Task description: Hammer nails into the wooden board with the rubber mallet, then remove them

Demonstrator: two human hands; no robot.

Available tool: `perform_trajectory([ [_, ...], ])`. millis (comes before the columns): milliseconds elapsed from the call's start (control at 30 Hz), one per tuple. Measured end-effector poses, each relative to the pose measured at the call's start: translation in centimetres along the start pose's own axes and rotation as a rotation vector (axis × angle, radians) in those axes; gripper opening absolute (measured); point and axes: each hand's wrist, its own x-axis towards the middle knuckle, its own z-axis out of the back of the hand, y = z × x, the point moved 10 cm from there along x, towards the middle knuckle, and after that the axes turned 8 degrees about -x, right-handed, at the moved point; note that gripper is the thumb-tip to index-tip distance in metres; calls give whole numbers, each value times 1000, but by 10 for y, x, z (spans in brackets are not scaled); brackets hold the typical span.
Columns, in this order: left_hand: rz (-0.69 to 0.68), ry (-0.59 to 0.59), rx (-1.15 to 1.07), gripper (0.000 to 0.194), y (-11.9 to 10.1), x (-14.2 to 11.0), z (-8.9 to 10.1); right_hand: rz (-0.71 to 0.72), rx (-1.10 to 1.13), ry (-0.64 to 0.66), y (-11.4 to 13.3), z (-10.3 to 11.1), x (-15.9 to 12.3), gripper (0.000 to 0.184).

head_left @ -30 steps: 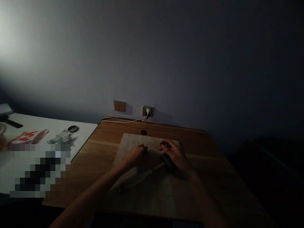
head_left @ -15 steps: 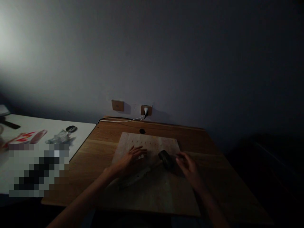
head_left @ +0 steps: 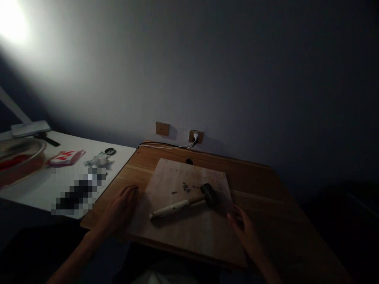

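Observation:
On the wooden board [head_left: 189,232] lies a mallet [head_left: 210,195] with a dark head and a pale grip on its handle. Several small nails or screws [head_left: 186,187] lie loose beyond the handle; they are too small to tell which. My left hand [head_left: 122,207] rests by the board's left edge with its fingers stretched forward, holding nothing that I can see. At the right edge of the board is my right hand [head_left: 244,227], thumb and fingers apart, touching or very close to the edge. Neither hand is on the mallet.
The wooden table [head_left: 275,225] stands against the wall, where a plug and cables run from a socket [head_left: 196,137]. To the left, a white table [head_left: 38,193] bears a clear round container [head_left: 41,148], a red-and-white packet [head_left: 66,157], crumpled plastic [head_left: 100,159] and a lamp base [head_left: 31,128].
My left hand has moved from over the board to its left edge, uncovering the loose metal pieces. My right hand has come down along the right edge. The board sits slightly further left on the table.

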Motion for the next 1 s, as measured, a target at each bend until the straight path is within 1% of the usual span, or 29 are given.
perform_trajectory([
  [100, 47, -57, 50, 42, 17, 3, 20, 18, 61, 76, 27, -28, -4, 59],
  [200, 99, -65, 108, 48, 31, 8, 35, 69, 163, 208, 59, -65, -9, 59],
  [267, 119, -69, 160, 50, 37, 9, 43, 130, 238, 291, 81, -86, -11, 56],
  [300, 121, -70, 188, 51, 39, 10, 46, 172, 258, 301, 90, -92, -12, 54],
  [367, 120, -83, 234, 51, 42, 9, 51, 279, 229, 275, 108, -97, -13, 50],
  [467, 122, -128, 264, 51, 45, 8, 58, 434, 55, 219, 128, -101, -19, 46],
  [567, 131, -147, 274, 51, 43, 8, 59, 511, -132, 192, 136, -107, -26, 44],
  [667, 129, -119, 296, 51, 35, 8, 53, 540, -270, 134, 135, -107, -29, 43],
  [767, 85, -64, 298, 50, 21, 5, 40, 546, -326, 54, 127, -97, -28, 42],
  [867, 22, -34, 268, 44, 3, -5, 25, 539, -339, -21, 110, -77, -26, 42],
  [1000, -73, 56, 238, 37, -28, -22, -3, 503, -336, -146, 78, -38, -24, 44],
])
